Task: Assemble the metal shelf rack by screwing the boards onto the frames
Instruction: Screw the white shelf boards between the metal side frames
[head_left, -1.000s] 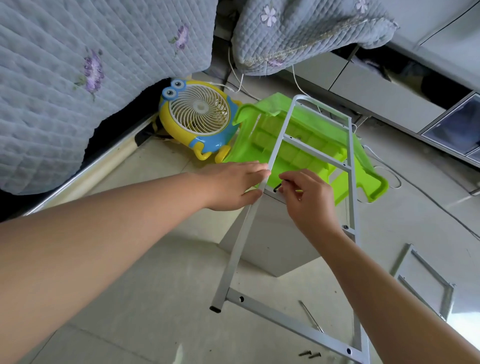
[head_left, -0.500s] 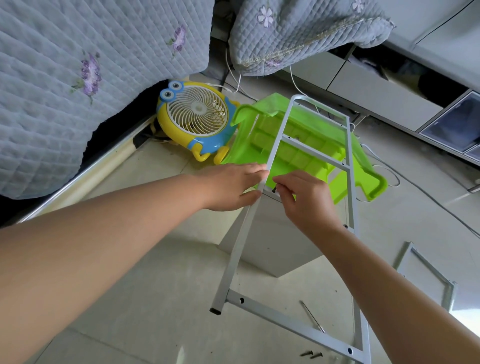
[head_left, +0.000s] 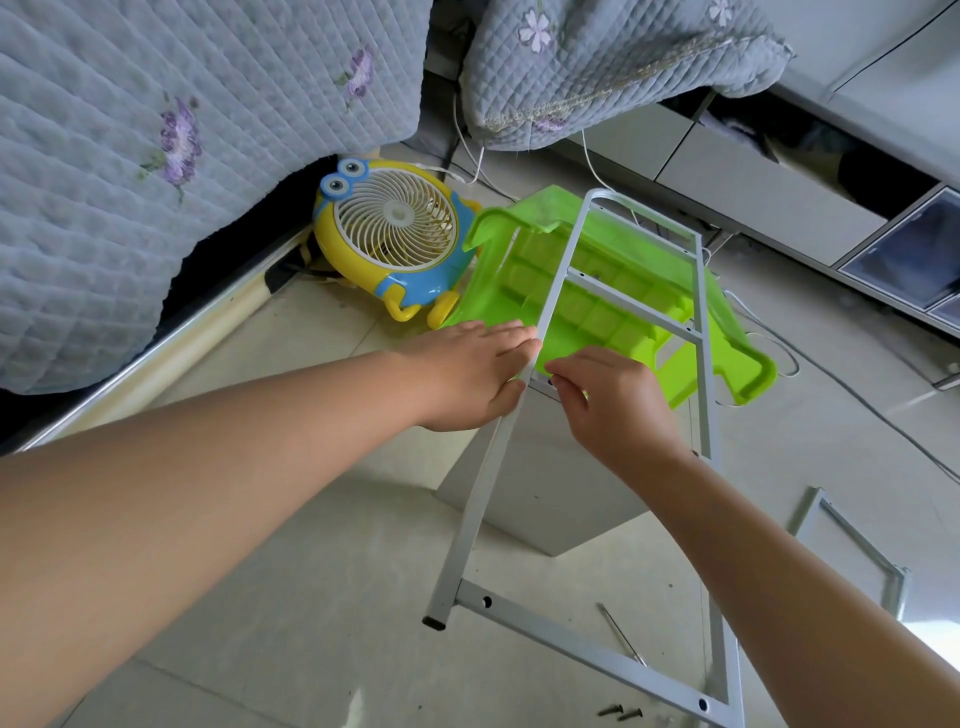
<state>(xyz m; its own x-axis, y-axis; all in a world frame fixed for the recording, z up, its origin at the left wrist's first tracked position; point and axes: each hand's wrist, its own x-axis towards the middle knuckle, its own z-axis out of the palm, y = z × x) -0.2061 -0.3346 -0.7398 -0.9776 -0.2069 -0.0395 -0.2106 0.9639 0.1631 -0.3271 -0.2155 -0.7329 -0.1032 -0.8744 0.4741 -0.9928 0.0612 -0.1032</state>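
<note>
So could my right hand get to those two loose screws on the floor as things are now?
Probably yes: the screws lie bare on the tile below the frame, nothing covering them. But the right hand is up at the frame's rail, pinching something small, so it must let go first.

Bedroom: quilted bedspread (head_left: 156, 156), toy-like fan (head_left: 395, 234)

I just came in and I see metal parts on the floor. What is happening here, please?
A person is putting together a metal rack. The left hand holds one post of the grey frame, which stands over a board. The right hand pinches something small and dark, probably a screw, at the frame where the board meets it. Two loose screws, a thin tool and a second frame lie on the floor.
</note>
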